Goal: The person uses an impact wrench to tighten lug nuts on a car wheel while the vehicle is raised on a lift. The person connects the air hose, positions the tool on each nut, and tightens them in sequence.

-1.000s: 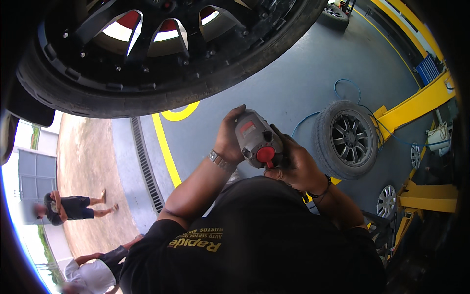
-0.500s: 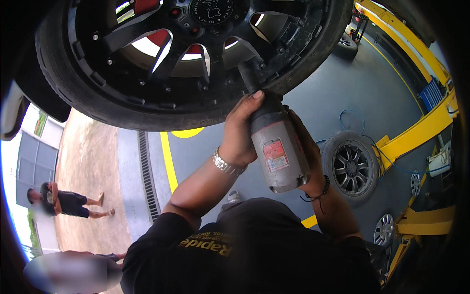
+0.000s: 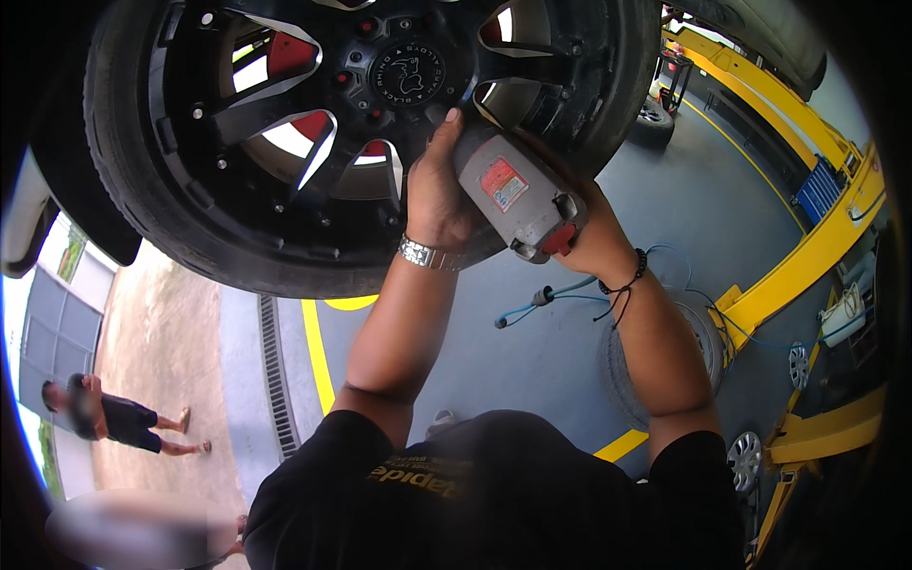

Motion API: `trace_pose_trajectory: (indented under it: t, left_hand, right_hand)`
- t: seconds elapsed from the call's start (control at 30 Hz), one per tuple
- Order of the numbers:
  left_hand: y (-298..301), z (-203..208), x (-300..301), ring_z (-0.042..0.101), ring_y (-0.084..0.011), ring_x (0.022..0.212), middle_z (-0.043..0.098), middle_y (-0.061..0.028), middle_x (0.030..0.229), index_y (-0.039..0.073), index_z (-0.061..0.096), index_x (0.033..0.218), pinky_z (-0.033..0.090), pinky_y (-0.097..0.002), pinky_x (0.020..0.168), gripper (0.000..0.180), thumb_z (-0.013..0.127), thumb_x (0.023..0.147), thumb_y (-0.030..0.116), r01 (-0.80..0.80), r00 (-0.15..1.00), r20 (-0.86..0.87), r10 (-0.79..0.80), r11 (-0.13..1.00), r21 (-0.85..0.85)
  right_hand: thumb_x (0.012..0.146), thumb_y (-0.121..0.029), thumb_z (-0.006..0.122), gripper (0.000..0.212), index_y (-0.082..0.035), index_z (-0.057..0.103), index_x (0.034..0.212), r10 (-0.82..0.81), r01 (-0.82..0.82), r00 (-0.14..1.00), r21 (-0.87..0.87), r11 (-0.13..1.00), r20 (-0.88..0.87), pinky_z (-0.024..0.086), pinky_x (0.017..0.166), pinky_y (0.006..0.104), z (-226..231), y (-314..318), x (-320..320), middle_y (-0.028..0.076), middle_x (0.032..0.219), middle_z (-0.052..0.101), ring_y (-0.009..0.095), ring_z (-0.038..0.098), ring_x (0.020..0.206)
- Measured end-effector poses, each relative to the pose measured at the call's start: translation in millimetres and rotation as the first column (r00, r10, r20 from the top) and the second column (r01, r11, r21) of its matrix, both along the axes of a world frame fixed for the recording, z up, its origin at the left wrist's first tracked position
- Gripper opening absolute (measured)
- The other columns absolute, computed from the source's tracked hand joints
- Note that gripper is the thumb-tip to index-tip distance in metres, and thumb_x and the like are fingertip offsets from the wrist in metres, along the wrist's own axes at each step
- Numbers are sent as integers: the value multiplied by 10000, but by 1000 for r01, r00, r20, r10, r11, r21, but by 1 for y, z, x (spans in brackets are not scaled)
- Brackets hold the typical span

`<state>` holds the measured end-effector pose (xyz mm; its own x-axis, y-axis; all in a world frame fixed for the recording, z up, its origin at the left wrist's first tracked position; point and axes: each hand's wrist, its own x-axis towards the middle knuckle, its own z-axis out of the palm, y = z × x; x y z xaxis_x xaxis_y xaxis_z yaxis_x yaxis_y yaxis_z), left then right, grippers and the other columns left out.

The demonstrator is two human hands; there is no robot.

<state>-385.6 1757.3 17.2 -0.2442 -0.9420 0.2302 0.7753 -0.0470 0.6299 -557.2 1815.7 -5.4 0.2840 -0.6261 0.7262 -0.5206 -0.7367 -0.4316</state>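
Note:
A grey and black impact wrench [image 3: 508,195] with a red label is held up in both my hands, its back end toward me. My left hand [image 3: 437,190], with a metal watch at the wrist, is closed around the left side of its front part, thumb on top. On its right side my right hand [image 3: 600,233] grips it, fingers mostly hidden behind the body. The nose points at the hub area of a black alloy wheel [image 3: 407,71] with a tyre [image 3: 256,275], raised in front of me. The tool's tip is hidden, so contact with a nut cannot be seen.
Another wheel [image 3: 698,347] lies on the grey floor behind my right forearm, near a blue air hose [image 3: 570,296]. Yellow lift arms [image 3: 807,256] stand at the right. Wheel covers [image 3: 746,461] sit at lower right. A person [image 3: 123,413] stands outside at left.
Both hands have carried the impact wrench up and inward, from the wheel's outer rim toward its hub. The hose on the floor shows more now, and my right forearm covers much of the floor wheel.

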Motion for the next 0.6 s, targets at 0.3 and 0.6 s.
trace_pose_trajectory:
  t: [0.3, 0.6]
  left_hand:
    - [2, -9, 6, 683, -230, 778, 681, -149, 928, 3, 572, 1108, 567, -319, 721, 290, 629, 958, 245, -431, 899, 100, 426, 902, 34]
    - [-12, -6, 5, 684, -224, 816, 683, -99, 928, 74, 612, 991, 578, -364, 766, 333, 647, 902, 394, 99, 977, -192, -97, 995, 4]
  right_hand:
    - [602, -3, 837, 1081, -275, 332, 1518, -124, 153, 954, 87, 984, -273, 483, 1029, 417, 27, -1, 8, 142, 1414, 529, 344, 545, 1259]
    - [617, -25, 841, 1112, -215, 252, 1540, 27, -15, 996, 136, 991, -90, 464, 1053, 416, 24, -30, 18, 176, 1389, 534, 374, 534, 1266]
